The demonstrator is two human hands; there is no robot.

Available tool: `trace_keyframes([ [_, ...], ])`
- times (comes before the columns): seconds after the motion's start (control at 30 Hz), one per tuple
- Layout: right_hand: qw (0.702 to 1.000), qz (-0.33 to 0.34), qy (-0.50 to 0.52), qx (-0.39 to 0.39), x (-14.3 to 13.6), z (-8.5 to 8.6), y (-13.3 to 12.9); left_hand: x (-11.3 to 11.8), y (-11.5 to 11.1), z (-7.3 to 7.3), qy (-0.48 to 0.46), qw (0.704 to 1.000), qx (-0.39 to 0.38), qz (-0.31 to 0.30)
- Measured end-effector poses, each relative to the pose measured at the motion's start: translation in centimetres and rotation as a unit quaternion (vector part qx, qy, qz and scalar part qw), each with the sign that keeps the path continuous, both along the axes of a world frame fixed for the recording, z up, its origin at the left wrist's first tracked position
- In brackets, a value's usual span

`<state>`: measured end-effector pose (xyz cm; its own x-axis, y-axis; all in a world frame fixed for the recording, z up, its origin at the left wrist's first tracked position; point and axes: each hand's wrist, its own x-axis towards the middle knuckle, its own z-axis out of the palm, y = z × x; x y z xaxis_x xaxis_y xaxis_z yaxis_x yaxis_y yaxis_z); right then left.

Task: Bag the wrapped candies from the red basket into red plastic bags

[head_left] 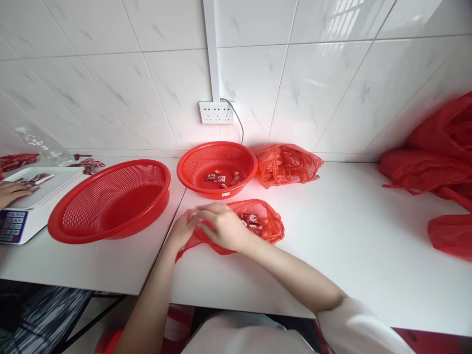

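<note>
A thin red plastic bag (271,221) lies open on the white table, with several small red and white packets (253,225) inside. My left hand (184,227) is closed on the bag's gathered left end. Across that end reaches my right hand (221,226), its fingers bent close to my left fingertips and over the film. Motion blur and the hand's own back hide whether the right fingertips pinch anything. Just behind my hands stands a round red basket (184,169) holding several small packets (220,179).
A larger red basket (59,221) stands at the left, beside a scale (44,209) with another person's hand (13,192) on it. Behind are a stuffed red bag (289,164) and a wall socket (216,113). More red bags (416,169) lie far right.
</note>
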<state>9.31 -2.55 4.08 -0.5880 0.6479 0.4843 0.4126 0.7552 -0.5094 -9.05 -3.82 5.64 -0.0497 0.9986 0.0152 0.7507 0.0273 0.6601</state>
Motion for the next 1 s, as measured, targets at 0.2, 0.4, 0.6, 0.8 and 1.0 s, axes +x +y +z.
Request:
trace_keyframes([
  [0.2,0.874,-0.384,-0.282,-0.097,11.2,-2.9,-1.4,-1.0,-2.6,-6.6,0.072,0.995,-0.067,-0.028],
  [0.4,0.871,-0.391,-0.228,-0.194,17.0,-0.1,-0.6,-0.8,-3.2,-2.9,-0.056,0.998,0.014,0.029],
  [0.6,0.897,-0.423,0.062,-0.11,19.6,5.5,0.3,0.8,-1.2,3.7,-0.208,0.961,0.176,0.04],
  [0.8,0.922,-0.193,0.327,-0.078,16.2,8.5,-0.1,4.4,0.7,8.3,-0.309,0.931,0.184,-0.068],
  [1.0,0.943,0.041,0.227,-0.241,10.3,8.5,0.5,10.0,2.0,9.4,-0.299,0.901,0.21,-0.236],
])
